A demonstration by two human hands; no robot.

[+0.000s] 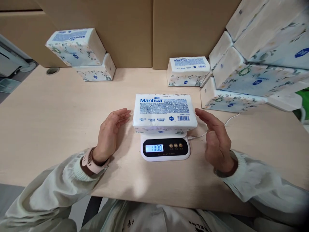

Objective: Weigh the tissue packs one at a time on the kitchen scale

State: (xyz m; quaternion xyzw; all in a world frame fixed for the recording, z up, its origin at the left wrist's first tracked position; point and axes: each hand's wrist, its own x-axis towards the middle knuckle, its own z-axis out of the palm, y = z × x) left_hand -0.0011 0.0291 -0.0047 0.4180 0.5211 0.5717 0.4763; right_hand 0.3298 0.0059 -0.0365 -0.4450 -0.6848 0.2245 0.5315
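Observation:
A white tissue pack (165, 111) with blue "Manhua" lettering lies flat on a small white digital scale (166, 158). The scale's lit display (154, 148) appears to read 100.0, with round buttons to its right. My left hand (111, 133) is beside the pack's left end, apart from it, fingers stretched out and holding nothing. On the opposite side, my right hand (214, 138) is held close to the pack's right end with extended fingers and nothing in it; a narrow gap seems to separate them.
Two stacked tissue packs (74, 48) stand at the back left, near a cable hole (52, 71). Another pack (188, 71) sits back right, beside a tall pile of packs (256, 77). A white cable (231, 118) runs from the scale. Cardboard (135, 32) walls the table's (60, 129) far edge.

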